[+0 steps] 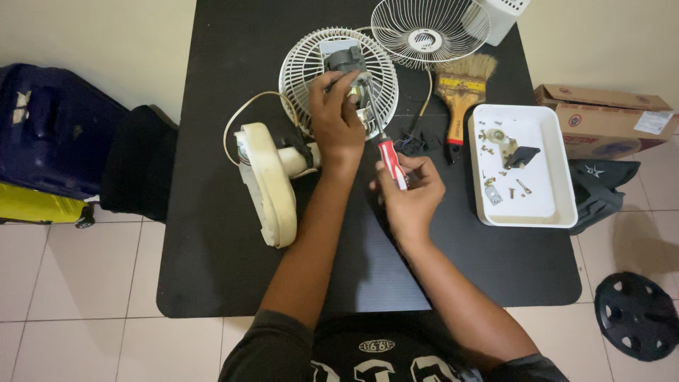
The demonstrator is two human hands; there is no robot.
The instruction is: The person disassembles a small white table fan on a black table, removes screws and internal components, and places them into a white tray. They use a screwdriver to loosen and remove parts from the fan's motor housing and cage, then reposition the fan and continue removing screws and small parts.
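**Kid:** What is your right hand doing?

**Me:** My right hand [409,185] is curled tight around a screwdriver [382,134]. The handle is red and white. The metal tip points up into the back of the fan.

**Kid:** And the other one?

**Me:** My left hand [338,117] is closed on the fan's motor [344,58]. That is the dark gray lump in the middle of the rear grille [305,71]. My fingers wrap over it right next to the screwdriver tip.

**Kid:** Where is the rest of the fan?

**Me:** It lies on its side on the black table [233,269]. The cream base [270,185] is to the left of my wrist, near the left edge of the table. A pale cord [244,110] loops out beside it.

**Kid:** What is farther out?

**Me:** The front grille [429,30] lies at the far edge, just past the rear one. A paintbrush [461,95] sits to the right of my hands. Past that is a white tray [552,155] with little screws and small parts in it. The tray sits close to the right edge.

**Kid:** Is there room to move?

**Me:** Yes. The near part of the table, in front of my arms, is bare. On the floor there is a cardboard box [608,120] at the right and a blue suitcase [49,127] at the left.
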